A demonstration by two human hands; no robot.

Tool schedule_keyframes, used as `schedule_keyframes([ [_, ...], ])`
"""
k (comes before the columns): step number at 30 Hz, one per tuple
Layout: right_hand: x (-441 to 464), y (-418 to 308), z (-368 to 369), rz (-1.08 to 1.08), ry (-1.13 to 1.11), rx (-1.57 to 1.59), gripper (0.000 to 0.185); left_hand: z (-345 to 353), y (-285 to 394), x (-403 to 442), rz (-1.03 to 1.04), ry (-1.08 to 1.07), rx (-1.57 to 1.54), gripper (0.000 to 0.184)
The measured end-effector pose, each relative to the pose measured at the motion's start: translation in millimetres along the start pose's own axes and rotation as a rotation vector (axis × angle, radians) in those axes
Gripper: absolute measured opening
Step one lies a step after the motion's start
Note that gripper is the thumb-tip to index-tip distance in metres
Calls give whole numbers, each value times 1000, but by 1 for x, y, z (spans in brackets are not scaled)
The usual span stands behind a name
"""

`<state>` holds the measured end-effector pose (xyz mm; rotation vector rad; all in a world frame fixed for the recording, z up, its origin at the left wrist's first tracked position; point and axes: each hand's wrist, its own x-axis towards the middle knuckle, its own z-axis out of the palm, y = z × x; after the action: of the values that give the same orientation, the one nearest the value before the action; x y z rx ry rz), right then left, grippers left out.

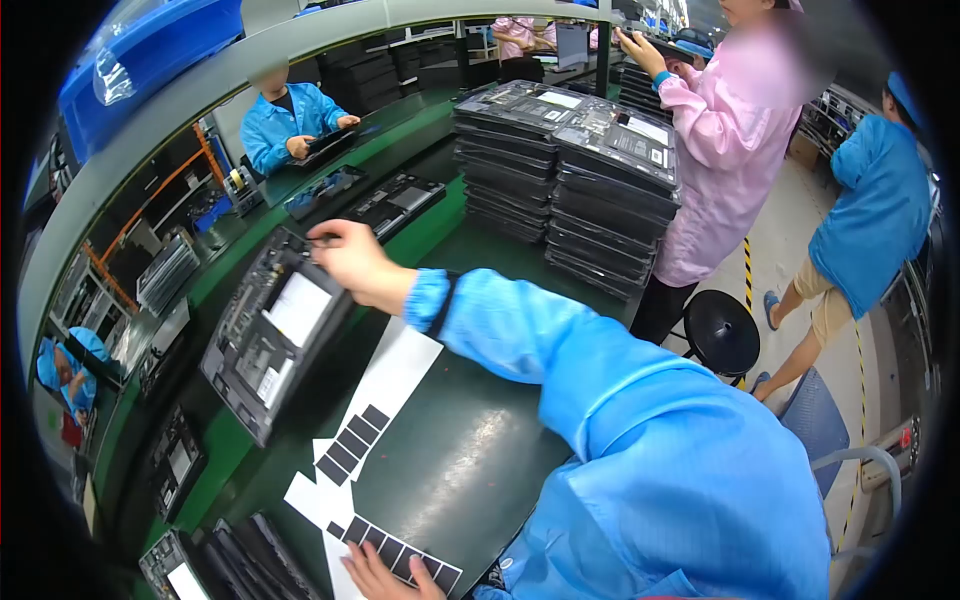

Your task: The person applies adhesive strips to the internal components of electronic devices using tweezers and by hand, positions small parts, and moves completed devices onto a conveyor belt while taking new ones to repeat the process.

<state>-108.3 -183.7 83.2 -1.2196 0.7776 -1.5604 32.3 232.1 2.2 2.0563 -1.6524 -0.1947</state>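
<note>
My right hand (352, 262) grips the upper edge of a dark device chassis (265, 335) that hangs tilted over the left part of the green bench, its inner parts and white labels showing. At the bottom, my left hand (388, 578) rests with its fingers spread on a white sheet carrying a row of black rectangles (392, 548). Another white strip (395, 375) with several black pieces (352, 445) lies just above, partly beneath my right forearm and the chassis.
Tall stacks of similar chassis (610, 150) stand at the back of the bench (460, 440). More chassis lie on the belt (400, 205) and at lower left (185, 570). A person in pink (725, 140) stands beyond the stacks; others in blue work nearby. A black stool (722, 333) is at right.
</note>
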Motion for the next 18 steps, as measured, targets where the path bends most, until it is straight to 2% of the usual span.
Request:
schedule_keyframes([
  [3, -62, -41, -69, 203, -54, 35, 28, 3, -6, -7, 67, 146, -166, 62],
  [5, -109, -53, -106, 323, -60, 97, 29, -5, 10, -10, -7, 67, -497, 63],
  [6, -133, -54, -122, 362, -75, 45, 30, 3, 5, -12, 39, 6, -729, 59],
  [7, -153, -55, -135, 399, -91, -8, 31, 13, 8, -14, 22, -75, -1093, 55],
  [9, -184, -50, -153, 464, -141, 0, 30, 21, 25, -9, -463, -127, -2039, 55],
  [10, -196, -39, -163, 449, -123, -59, 32, 9, 50, -14, -364, -254, -1282, 60],
  [11, -204, -43, -171, 371, -152, -308, 33, 26, 30, -21, -351, -271, -1064, 66],
  [13, -212, -56, -176, 221, -324, -753, 35, 47, 52, -17, -162, 4, -1100, 72],
  [15, -215, -48, -180, -210, -382, -1001, 39, 22, 74, -7, -347, -81, -1057, 81],
  [16, -214, -50, -178, -255, -384, -1035, 39, 17, 66, -4, -300, -154, -766, 84],
  [17, -211, -54, -178, -161, -399, -951, 38, 15, 57, 2, -250, -251, -485, 87],
  [18, -202, -62, -180, -104, -476, -1013, 37, 6, 60, 9, -229, -216, -393, 84],
])
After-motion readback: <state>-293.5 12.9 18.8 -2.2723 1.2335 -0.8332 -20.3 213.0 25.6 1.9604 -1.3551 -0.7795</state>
